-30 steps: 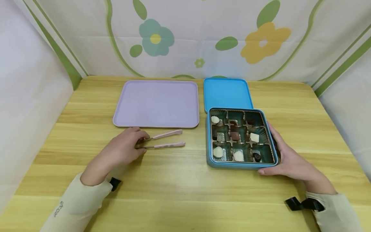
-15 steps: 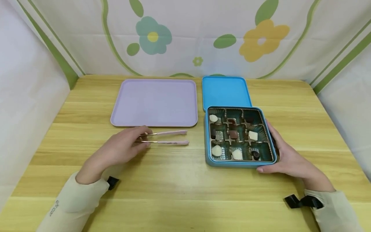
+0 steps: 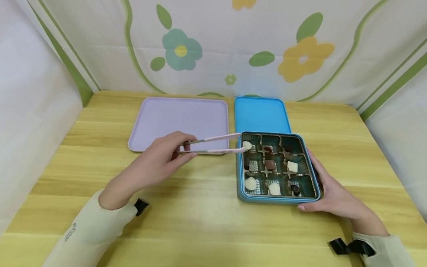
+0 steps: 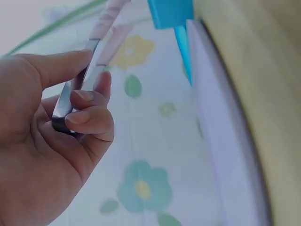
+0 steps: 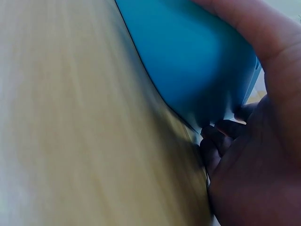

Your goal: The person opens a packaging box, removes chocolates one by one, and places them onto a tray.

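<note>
Tongs [image 3: 221, 137]: held parted in left hand [image 3: 161, 157], pink tips [image 3: 242, 150] beside white sweet [image 3: 247, 145] in far left compartment of blue tin [image 3: 275, 200]; contact unclear. Tin: gripped at right side by right hand [image 3: 333, 195]. Likely risks: dropping sweet through uneven pinch; snagging against tin through low lift.

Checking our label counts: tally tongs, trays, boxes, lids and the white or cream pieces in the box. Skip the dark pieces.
Pink-tipped tongs: 1
Purple tray: 1
Blue box: 1
Blue lid: 1
White or cream pieces: 4
Total: 8
</note>
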`<state>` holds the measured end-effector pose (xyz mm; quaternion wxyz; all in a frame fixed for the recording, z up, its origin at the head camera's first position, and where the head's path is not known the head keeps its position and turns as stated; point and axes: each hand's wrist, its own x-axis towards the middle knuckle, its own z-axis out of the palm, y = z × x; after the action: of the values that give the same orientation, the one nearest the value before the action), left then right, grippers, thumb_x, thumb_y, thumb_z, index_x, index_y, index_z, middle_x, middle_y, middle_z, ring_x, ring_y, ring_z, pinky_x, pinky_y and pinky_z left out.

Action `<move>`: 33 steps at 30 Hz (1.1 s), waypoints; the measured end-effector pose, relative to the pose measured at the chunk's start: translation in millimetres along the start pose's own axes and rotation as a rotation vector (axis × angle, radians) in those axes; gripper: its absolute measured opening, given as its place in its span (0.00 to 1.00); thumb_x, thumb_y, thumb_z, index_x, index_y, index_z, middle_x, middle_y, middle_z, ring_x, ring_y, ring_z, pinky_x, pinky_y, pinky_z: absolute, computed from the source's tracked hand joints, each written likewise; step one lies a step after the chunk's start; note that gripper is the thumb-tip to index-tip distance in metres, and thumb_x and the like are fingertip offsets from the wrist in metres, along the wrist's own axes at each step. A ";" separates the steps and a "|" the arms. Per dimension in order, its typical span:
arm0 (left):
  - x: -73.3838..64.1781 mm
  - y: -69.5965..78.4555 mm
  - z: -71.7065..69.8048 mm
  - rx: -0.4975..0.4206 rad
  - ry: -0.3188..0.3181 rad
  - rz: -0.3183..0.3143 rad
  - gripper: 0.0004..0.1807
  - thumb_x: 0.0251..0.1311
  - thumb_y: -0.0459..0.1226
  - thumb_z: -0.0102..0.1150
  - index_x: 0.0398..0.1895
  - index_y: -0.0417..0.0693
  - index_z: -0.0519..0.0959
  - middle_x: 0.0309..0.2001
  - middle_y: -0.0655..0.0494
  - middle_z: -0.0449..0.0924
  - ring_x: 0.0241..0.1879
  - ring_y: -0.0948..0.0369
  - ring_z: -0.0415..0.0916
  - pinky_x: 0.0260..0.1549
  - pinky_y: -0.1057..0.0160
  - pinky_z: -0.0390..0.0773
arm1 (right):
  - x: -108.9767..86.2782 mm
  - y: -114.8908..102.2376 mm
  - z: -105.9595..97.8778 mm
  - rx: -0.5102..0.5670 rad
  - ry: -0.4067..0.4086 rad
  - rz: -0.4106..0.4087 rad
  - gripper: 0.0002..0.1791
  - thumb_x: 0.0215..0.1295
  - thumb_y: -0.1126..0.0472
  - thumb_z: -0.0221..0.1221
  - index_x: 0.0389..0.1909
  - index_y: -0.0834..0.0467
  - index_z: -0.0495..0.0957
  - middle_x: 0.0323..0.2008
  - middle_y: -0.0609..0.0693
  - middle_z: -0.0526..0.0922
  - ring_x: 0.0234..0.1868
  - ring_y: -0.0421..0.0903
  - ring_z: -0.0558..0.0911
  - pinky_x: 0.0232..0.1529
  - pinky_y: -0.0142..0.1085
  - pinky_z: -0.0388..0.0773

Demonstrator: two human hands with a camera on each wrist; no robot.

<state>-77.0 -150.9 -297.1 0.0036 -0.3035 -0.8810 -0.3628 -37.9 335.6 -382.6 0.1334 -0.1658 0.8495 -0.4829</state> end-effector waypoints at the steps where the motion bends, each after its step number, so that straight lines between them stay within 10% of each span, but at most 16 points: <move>1: 7.0 4.0 0.6 -0.001 -0.006 0.008 0.13 0.74 0.33 0.67 0.58 0.44 0.83 0.42 0.55 0.83 0.29 0.64 0.71 0.28 0.67 0.75 | -0.5 0.9 0.8 -0.002 0.002 0.000 0.86 0.44 0.74 0.84 0.89 0.38 0.30 0.89 0.50 0.42 0.68 0.25 0.70 0.57 0.17 0.74; 9: 50.4 13.4 11.5 -0.016 -0.066 0.010 0.12 0.73 0.32 0.66 0.56 0.39 0.83 0.49 0.48 0.90 0.41 0.57 0.89 0.36 0.60 0.85 | 2.9 2.2 3.7 -0.006 0.002 0.011 0.86 0.43 0.70 0.85 0.89 0.37 0.30 0.89 0.51 0.43 0.73 0.24 0.63 0.61 0.14 0.66; 20: 70.0 14.8 25.2 0.071 -0.164 0.002 0.17 0.73 0.34 0.67 0.62 0.38 0.84 0.53 0.44 0.91 0.21 0.64 0.72 0.26 0.65 0.75 | 1.0 1.9 1.6 0.005 0.006 0.023 0.85 0.44 0.71 0.85 0.89 0.36 0.31 0.88 0.49 0.44 0.74 0.25 0.63 0.62 0.15 0.66; 27: 82.7 17.9 30.1 0.114 -0.187 0.000 0.16 0.70 0.34 0.65 0.58 0.38 0.87 0.51 0.46 0.91 0.46 0.53 0.88 0.50 0.53 0.87 | 1.2 3.0 3.3 0.024 0.001 0.028 0.85 0.45 0.71 0.85 0.89 0.36 0.31 0.89 0.53 0.43 0.71 0.26 0.69 0.61 0.17 0.71; 33: 88.0 18.2 35.1 0.113 -0.143 0.012 0.12 0.65 0.37 0.75 0.48 0.41 0.89 0.40 0.52 0.90 0.40 0.56 0.85 0.42 0.56 0.85 | 1.6 2.4 2.1 0.027 0.003 0.029 0.85 0.45 0.70 0.85 0.88 0.35 0.31 0.89 0.50 0.43 0.73 0.24 0.66 0.62 0.15 0.69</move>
<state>-131.5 -71.5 -291.4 -0.0400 -0.3335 -0.8961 -0.2900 -38.9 334.4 -385.9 0.1414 -0.1509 0.8454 -0.4925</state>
